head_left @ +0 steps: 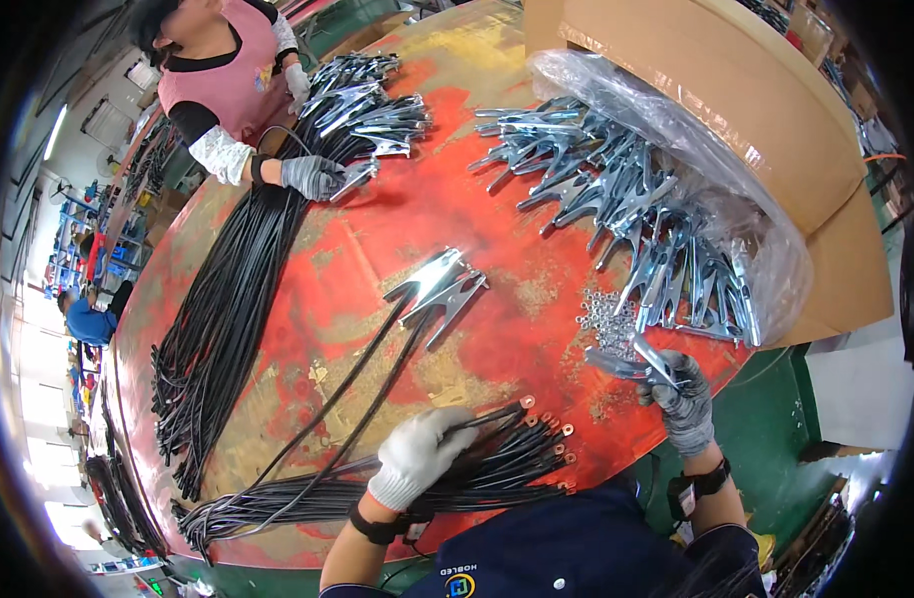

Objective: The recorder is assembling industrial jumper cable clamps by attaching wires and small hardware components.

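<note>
My left hand (419, 456), in a white glove, is closed around a black cable (494, 414) tipped with a copper ring terminal. Beneath it lies a bundle of black cables (322, 495), their copper ends pointing right. Off to the right, my right hand (684, 404) wears a grey glove and grips a silver spring clamp (654, 361) above the table edge. Just beyond that clamp is a small heap of metal nuts (607, 317). Two clamps joined to cables (439, 284) rest mid-table.
A pile of spring clamps (616, 184) spills from a cardboard box (706, 70) lined with clear plastic (776, 239). Across the red, worn table (367, 249), a co-worker in pink (236, 60) holds a clamp (357, 179) beside a long cable bundle (240, 269) with clamps attached.
</note>
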Available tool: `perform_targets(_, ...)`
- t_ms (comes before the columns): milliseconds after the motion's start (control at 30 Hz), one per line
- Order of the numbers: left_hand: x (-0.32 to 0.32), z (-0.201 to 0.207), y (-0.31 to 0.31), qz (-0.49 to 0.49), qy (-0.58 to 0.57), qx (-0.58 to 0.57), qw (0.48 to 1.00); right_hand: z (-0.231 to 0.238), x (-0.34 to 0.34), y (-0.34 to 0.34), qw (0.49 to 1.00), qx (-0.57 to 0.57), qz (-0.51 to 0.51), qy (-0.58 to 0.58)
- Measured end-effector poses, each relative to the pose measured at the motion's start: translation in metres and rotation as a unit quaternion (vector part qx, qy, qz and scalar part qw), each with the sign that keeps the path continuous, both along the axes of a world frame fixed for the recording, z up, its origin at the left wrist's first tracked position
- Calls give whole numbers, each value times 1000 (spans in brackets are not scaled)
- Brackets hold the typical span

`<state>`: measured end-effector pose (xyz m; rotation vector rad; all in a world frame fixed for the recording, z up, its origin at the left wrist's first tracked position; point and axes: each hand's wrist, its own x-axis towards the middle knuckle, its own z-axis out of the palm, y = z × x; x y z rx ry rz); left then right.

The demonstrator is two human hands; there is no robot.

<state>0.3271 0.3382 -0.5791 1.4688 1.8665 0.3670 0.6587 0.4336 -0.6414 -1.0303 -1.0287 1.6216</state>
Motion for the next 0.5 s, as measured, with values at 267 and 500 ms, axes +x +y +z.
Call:
perform_targets(267,15,6,2,27,-63,5,998,21,-14,4,978,-71,194,21)
perform_targets(500,3,-6,-6,23,-100,6,995,36,-33,21,914,168,332,-163)
